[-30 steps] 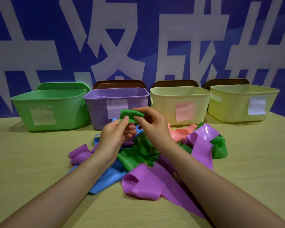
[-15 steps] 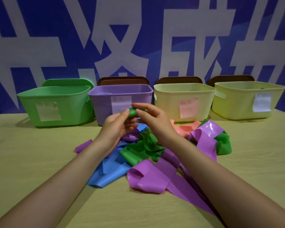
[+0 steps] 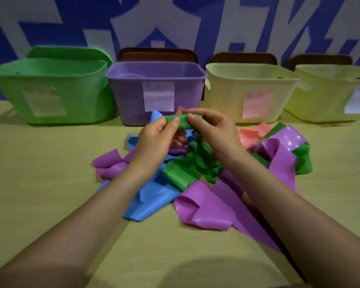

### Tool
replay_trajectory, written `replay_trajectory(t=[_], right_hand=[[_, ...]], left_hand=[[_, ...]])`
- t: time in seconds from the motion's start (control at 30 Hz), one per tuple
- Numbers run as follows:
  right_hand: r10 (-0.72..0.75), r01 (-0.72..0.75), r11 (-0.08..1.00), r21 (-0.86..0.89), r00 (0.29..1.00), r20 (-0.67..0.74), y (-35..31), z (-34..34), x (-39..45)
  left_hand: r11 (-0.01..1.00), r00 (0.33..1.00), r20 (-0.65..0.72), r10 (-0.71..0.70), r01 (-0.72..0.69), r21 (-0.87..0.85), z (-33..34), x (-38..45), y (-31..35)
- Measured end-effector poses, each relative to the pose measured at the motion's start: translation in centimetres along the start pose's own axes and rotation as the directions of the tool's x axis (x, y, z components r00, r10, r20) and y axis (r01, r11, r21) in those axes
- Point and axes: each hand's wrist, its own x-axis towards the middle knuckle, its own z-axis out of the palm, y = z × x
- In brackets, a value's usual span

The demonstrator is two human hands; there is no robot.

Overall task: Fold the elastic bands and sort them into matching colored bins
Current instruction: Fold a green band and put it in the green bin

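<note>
Both hands hold a folded green elastic band [image 3: 182,121] above a pile of bands. My left hand [image 3: 156,140] pinches its left end and my right hand [image 3: 214,129] pinches its right end; the rest of the green band [image 3: 187,171] trails down into the pile. Purple bands [image 3: 208,206], a blue band [image 3: 152,200] and a pink band [image 3: 249,136] lie loose on the table. Behind stand a green bin [image 3: 50,75], a purple bin [image 3: 154,71], a pale yellow bin with a pink label [image 3: 252,80] and a yellow-green bin [image 3: 330,80].
Brown lids [image 3: 156,56] lean behind the bins against a blue wall with white characters. The yellow-green table [image 3: 40,163] stretches left, right and in front of the pile.
The hands have rolled the green band tighter and lowered it slightly in front of the purple bin. The camera has tilted down and moved closer.
</note>
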Motion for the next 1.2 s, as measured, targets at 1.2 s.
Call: replay_trajectory(t=[1.2], right_hand=[[0.483, -0.535, 0.805, 0.258, 0.842, 0.239, -21.0, 5.8, 16.9]], left_hand=[[0.866, 0.804, -0.326, -0.497, 0.439, -0.238, -4.7, 12.8, 25.8]])
